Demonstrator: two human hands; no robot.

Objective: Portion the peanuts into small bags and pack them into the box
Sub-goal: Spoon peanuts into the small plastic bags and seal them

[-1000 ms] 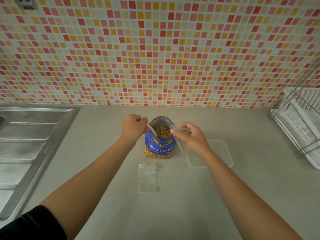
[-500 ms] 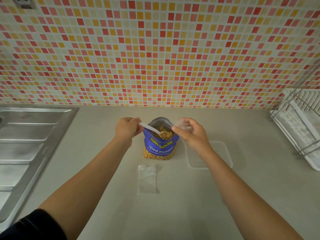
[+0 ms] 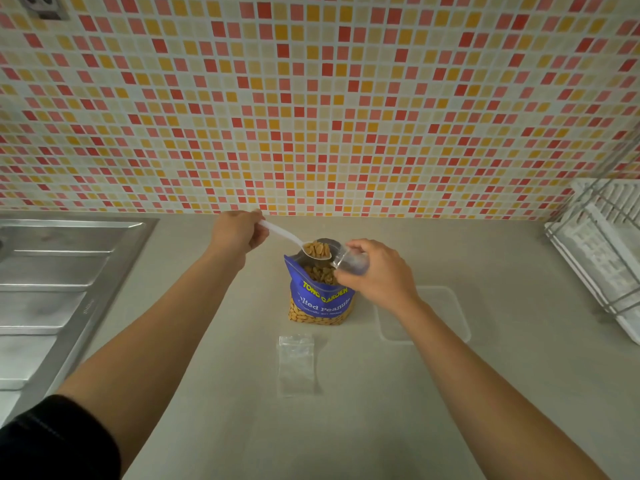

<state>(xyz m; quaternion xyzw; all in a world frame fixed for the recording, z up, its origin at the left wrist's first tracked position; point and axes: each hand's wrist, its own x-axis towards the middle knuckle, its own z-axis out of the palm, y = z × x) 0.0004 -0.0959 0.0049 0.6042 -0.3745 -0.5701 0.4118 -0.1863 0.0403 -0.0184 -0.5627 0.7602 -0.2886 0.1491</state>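
The left hand (image 3: 239,233) grips the handle of a white spoon (image 3: 292,239) heaped with peanuts (image 3: 317,250), held over the open mouth of the blue peanut bag (image 3: 320,299), which stands upright in the middle of the counter (image 3: 346,427). The right hand (image 3: 377,271) pinches a small clear bag (image 3: 348,263) just right of the spoon, at the peanut bag's right edge. A second small bag (image 3: 296,365) lies flat nearer the person, the clear box (image 3: 446,313) sits to the right, with a sink (image 3: 52,289) far left and a dish rack (image 3: 602,244) far right.

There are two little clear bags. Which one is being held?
The raised bag pinched in the right hand, next to the full spoon. The spare bag lies flat on the counter, nearer the person, with nobody touching it.
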